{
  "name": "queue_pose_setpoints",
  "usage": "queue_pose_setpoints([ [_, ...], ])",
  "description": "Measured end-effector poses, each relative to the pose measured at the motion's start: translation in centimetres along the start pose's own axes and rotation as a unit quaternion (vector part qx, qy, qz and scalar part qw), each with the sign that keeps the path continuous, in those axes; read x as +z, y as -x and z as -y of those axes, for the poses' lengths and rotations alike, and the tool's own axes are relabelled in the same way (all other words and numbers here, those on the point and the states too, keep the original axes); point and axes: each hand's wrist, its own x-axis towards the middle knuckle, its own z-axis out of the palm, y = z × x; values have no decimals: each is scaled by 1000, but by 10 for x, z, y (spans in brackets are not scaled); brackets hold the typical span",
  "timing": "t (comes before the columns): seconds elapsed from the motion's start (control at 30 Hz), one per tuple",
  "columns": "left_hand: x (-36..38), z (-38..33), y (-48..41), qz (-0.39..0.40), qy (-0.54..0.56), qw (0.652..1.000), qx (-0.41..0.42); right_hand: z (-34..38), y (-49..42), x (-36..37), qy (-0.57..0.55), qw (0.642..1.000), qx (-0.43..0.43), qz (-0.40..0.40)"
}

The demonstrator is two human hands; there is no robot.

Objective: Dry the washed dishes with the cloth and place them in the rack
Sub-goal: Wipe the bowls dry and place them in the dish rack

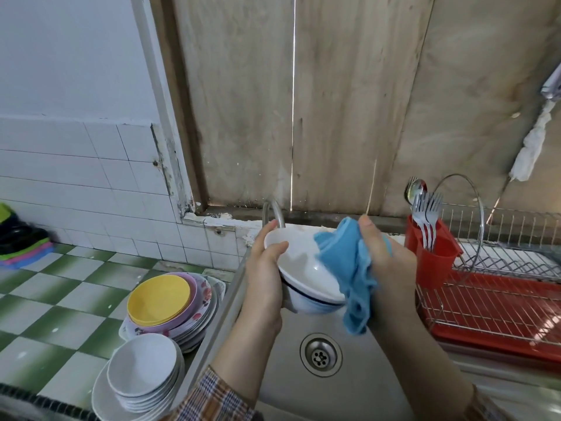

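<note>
bowl (299, 262): white, held tilted above the sink (349, 390), mouth up and to the right
left hand (264, 268): curled round the bowl's left rim, thumb over the edge
right hand (385, 262): bunching the cloth (343, 265), which drapes over the bowl's right rim
step: wiping the inside, my read
do it well: turn the bowl with the left hand, sweep rim to base, then the outside; firm grip, wet glaze likely slips
rack (501, 299): right of the sink
stacks (161, 302): left of the sink, on the table (60, 299)

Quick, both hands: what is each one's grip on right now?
Left hand: grips the white bowl by its rim, over the sink.
Right hand: grips the blue cloth, against the bowl.
</note>
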Motion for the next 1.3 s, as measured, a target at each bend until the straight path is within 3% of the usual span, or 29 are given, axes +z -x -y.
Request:
queue_pose_setpoints([
  [0.07, 0, 2, 0, 1, -25, 998, 57, -1, -17, 2, -55, 985, 162, -10],
  [0.17, 3, 9, 1, 45, -51, 992, 108, -13, -24, 16, -101, 953, 278, 57],
  [0.3, 10, 13, 3, 86, -78, 985, 124, -25, -3, 34, -25, 969, 185, 160],
  [0.4, 2, 6, -6, 55, -56, 988, 131, -24, 2, 31, 10, 943, 107, 316],
  [0.47, -8, 0, -14, 51, -16, 993, 105, -18, -7, 20, 104, 893, 33, 436],
  [0.53, -18, -4, -18, 70, 26, 996, 51, -8, -20, 8, 248, 819, -41, 517],
  [0.6, -27, -3, -22, 90, 45, 995, 22, 1, -35, -2, 368, 714, -101, 587],
  [0.63, -29, -2, -24, 97, 32, 994, 26, 2, -42, -7, 441, 644, -140, 609],
  [0.67, -30, -1, -26, 102, 19, 994, 27, 2, -49, -9, 509, 580, -188, 608],
  [0.73, -30, 2, -31, 116, 7, 993, 1, -3, -58, -6, 585, 487, -312, 568],
  [0.77, -28, 2, -31, 132, 13, 991, -28, -7, -60, -2, 593, 456, -391, 536],
  [0.83, -27, -3, -33, 175, 30, 979, -99, -15, -65, 2, 580, 436, -498, 474],
  [0.93, -34, -10, -40, 207, 31, 969, -134, -28, -71, 2, 544, 445, -551, 450],
  [1.0, -38, -12, -45, 170, 30, 978, -115, -31, -69, 0, 547, 465, -522, 460],
  [1.07, -39, -13, -48, 114, 33, 989, -84, -26, -66, 0, 550, 513, -450, 481],
  [1.13, -38, -11, -49, 64, 30, 996, -61, -21, -65, -2, 513, 604, -328, 515],
  [1.2, -39, -9, -50, 19, 30, 998, -50, -16, -62, -7, 411, 724, -194, 519],
  [1.27, -44, -8, -53, -36, 52, 997, -52, -14, -60, -14, 271, 844, -90, 455],
  [1.3, -46, -8, -54, -63, 72, 993, -65, -14, -60, -18, 212, 887, -55, 407],
])
